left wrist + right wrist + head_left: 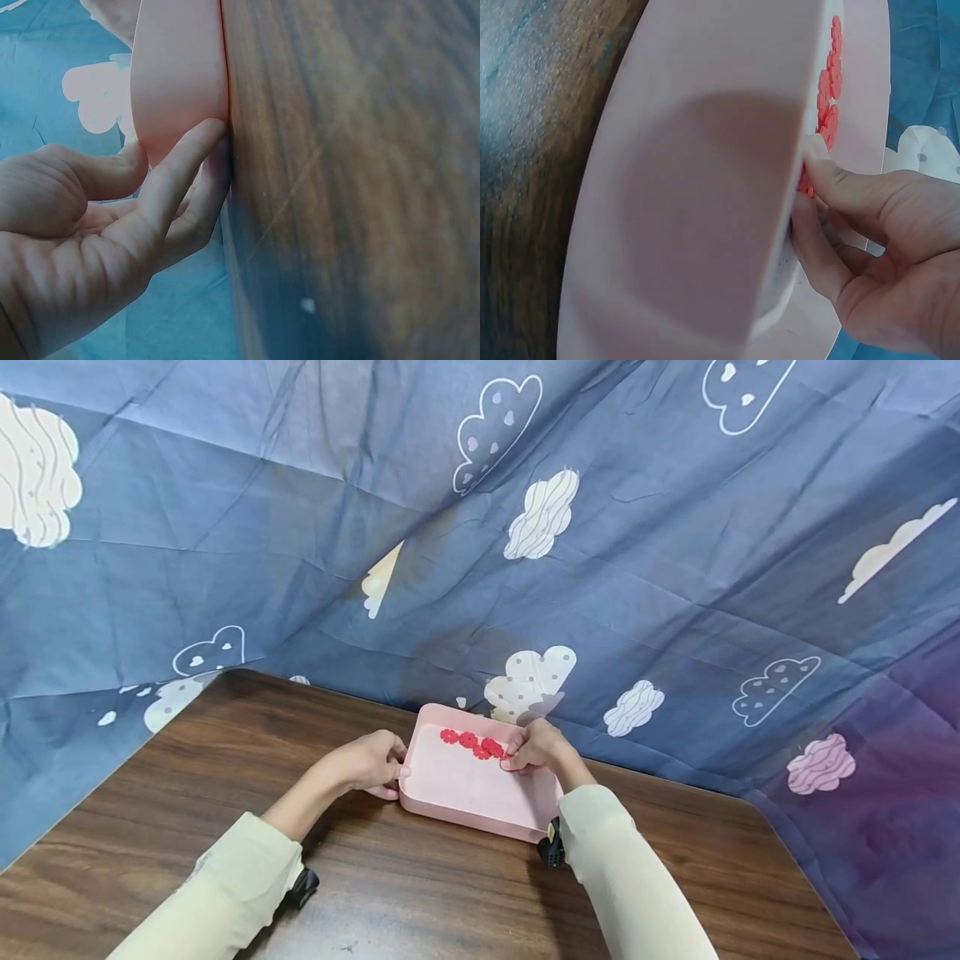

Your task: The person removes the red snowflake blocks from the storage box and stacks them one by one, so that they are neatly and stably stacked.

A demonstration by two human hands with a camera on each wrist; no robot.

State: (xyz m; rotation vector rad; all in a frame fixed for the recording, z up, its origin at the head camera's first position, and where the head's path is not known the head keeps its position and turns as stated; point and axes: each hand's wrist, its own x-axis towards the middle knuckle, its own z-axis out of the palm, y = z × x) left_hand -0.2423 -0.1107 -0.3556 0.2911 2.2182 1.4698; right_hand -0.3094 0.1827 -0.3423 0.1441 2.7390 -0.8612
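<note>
A shallow pink tray (465, 789) with rounded corners lies on the table. Along its far inner side runs a row of several red flower-shaped discs (468, 740), some overlapping. My left hand (371, 762) holds the tray's left end, thumb at the rim and fingertips against the outer wall (180, 75). Inside the tray, my right hand (538, 747) pinches a red flower-shaped disc (806, 182) between thumb and fingers at the right end of the row. The tray's near wall partly hides that disc in the right wrist view.
The brown wood-grain table (405, 893) extends around the tray. Behind it hangs a blue cloth (337, 527) printed with clouds, close to the tray's far side. Black straps (552, 845) are worn over both pale sleeves (630, 868).
</note>
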